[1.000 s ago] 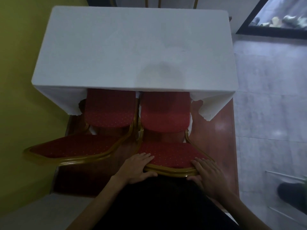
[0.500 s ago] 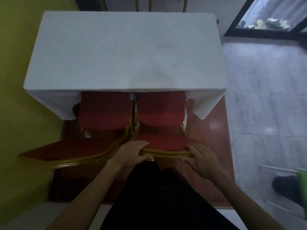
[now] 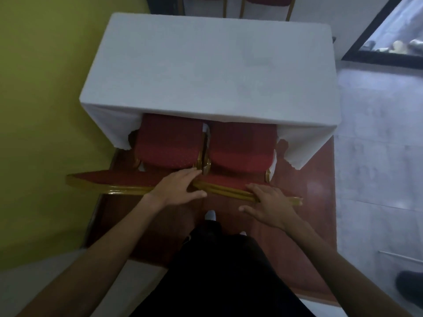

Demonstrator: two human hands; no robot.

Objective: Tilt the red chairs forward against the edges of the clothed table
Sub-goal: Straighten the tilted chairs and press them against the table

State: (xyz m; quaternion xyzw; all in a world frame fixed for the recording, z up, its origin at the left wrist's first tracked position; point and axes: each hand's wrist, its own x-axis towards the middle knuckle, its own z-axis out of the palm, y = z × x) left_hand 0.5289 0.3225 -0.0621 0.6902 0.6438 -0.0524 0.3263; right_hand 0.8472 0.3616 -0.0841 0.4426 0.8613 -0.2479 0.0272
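Observation:
Two red chairs with gold frames stand side by side at the near edge of the table with the white cloth (image 3: pixel 212 72). Their seats reach under the cloth. The right chair (image 3: pixel 240 145) has its backrest top rail just below me. My left hand (image 3: pixel 178 188) lies over the left end of that rail, fingers curled around it. My right hand (image 3: pixel 267 200) presses on the rail's right end with the thumb spread. The left chair (image 3: pixel 168 143) shows its backrest top edge-on, stretching out to the left, and no hand holds it.
A yellow-green wall (image 3: pixel 45 110) runs close along the left. The chairs stand on a reddish-brown wooden platform (image 3: pixel 309 191) with grey tiled floor (image 3: pixel 377 156) to the right. More chair legs (image 3: pixel 242 8) show beyond the table. A dark shoe (image 3: pixel 409 284) is at the lower right.
The right chair's backrest has swung forward toward the table, so its red face now looks much thinner. Both hands stayed on its top rail and moved forward with it.

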